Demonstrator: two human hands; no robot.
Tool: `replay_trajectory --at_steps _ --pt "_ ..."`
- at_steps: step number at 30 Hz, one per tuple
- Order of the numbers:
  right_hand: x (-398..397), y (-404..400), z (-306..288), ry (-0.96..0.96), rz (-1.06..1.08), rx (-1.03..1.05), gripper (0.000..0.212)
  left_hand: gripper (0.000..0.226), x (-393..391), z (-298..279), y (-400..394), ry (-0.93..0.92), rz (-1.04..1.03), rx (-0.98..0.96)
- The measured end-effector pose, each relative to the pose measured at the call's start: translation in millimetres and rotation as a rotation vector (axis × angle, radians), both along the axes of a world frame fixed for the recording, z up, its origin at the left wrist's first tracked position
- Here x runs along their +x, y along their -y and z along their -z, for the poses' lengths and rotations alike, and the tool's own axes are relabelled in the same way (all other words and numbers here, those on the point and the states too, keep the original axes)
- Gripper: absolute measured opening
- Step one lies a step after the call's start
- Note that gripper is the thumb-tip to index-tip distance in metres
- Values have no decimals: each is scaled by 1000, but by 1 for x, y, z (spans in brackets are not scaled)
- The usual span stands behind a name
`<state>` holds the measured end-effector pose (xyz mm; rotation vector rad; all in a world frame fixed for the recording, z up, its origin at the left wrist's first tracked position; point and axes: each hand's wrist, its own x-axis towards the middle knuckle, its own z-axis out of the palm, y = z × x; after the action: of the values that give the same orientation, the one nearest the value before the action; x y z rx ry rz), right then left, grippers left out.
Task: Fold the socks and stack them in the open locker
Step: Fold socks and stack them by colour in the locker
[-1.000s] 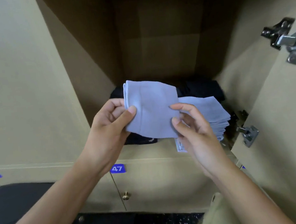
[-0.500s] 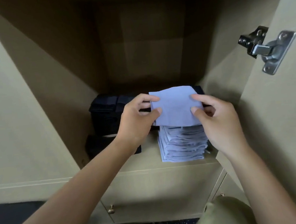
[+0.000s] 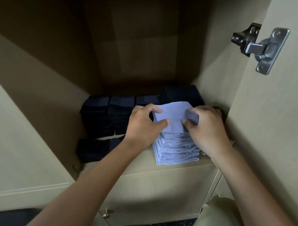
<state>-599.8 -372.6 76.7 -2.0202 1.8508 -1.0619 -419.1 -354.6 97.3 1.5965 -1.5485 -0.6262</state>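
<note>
Socks going on the pile

Folded blue sock (image 3: 172,116) sits atop the blue stack (image 3: 177,150), near right in the locker (image 3: 42,90); my left hand (image 3: 144,128) and right hand (image 3: 206,125) pinch its edges.

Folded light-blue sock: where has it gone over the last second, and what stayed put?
The folded light-blue sock travelled from in front of the locker down onto the stack of light-blue socks. The left hand and right hand both still pinch it, now lower, at the stack's top. The dark navy sock piles behind and the lone dark sock have not moved.
</note>
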Motion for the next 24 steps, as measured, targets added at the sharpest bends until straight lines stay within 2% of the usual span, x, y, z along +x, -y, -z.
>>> replay_trajectory --at_steps 6,13,18,24 --pt "1 -2 0 40 9 -31 27 32 2 -4 -2 74 30 -22" --pt "19 -25 -11 84 -44 -265 22 30 33 -18 -32 230 16 -158" --pt "47 -52 -5 40 -185 -376 16 16 66 -18 -77 214 3 -200" --pt "84 -86 8 -10 -434 -315 15 2 104 -2 -137 297 -92 -164"
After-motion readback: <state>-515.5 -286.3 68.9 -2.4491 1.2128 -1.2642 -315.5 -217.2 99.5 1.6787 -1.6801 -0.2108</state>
